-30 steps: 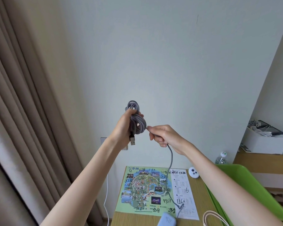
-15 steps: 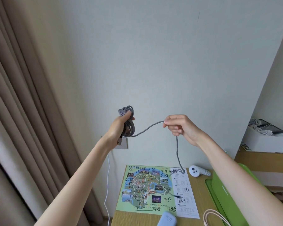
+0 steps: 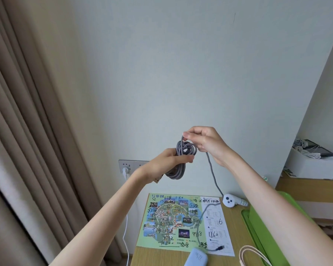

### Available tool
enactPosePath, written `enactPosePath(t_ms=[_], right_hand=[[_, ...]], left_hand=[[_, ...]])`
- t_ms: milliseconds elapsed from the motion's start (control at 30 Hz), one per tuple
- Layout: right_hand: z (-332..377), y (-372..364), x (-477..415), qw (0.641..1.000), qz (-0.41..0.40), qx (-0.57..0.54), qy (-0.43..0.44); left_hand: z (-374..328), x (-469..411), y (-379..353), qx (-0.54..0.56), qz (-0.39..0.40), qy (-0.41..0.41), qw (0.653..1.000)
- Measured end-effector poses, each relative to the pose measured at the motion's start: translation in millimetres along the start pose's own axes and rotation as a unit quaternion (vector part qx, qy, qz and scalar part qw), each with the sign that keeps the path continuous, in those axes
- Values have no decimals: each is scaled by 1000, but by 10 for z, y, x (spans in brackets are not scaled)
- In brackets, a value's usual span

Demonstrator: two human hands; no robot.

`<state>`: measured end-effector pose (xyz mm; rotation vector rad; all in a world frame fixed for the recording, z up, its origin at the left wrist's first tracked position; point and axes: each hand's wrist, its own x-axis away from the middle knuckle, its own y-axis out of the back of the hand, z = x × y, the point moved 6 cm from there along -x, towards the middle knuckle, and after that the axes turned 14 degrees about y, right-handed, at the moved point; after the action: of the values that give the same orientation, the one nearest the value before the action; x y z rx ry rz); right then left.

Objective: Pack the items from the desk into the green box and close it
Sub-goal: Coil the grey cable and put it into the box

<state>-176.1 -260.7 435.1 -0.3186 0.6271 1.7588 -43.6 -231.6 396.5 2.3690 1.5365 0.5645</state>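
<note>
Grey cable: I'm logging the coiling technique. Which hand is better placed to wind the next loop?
Right hand: it pinches the loose strand of the grey cable just above the coil, while the left hand is occupied gripping the bundle.

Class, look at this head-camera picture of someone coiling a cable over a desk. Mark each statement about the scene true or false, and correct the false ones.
1. The left hand holds a coil of grey braided cable. True.
2. The right hand pinches a strand of the cable above the coil. True.
3. The cable's free end hangs in the air, clear of the desk. False: its plug lies on the white printed sheet on the desk.
4. The illustrated map lies flat on the wooden desk. True.
5. The white controller sits inside the green box. False: it lies on the desk, beside the box, near the wall.
</note>
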Motion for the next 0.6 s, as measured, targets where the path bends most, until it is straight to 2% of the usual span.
enactPosePath(t_ms=[167,333,467,600], right_hand=[[-126,63,85,999,-38,-27,-19],[-272,11,188,998,-14,-48,-47],[-236,-110,198,997,27,-60,-42],[-180,-250,191,996,67,-55,-36]], left_hand=[[-99,63,75,120,13,11,993],[-153,42,298,194,-82,-1,978],[-157,32,334,230,-119,3,966],[-156,-2,269,235,-79,-14,969]])
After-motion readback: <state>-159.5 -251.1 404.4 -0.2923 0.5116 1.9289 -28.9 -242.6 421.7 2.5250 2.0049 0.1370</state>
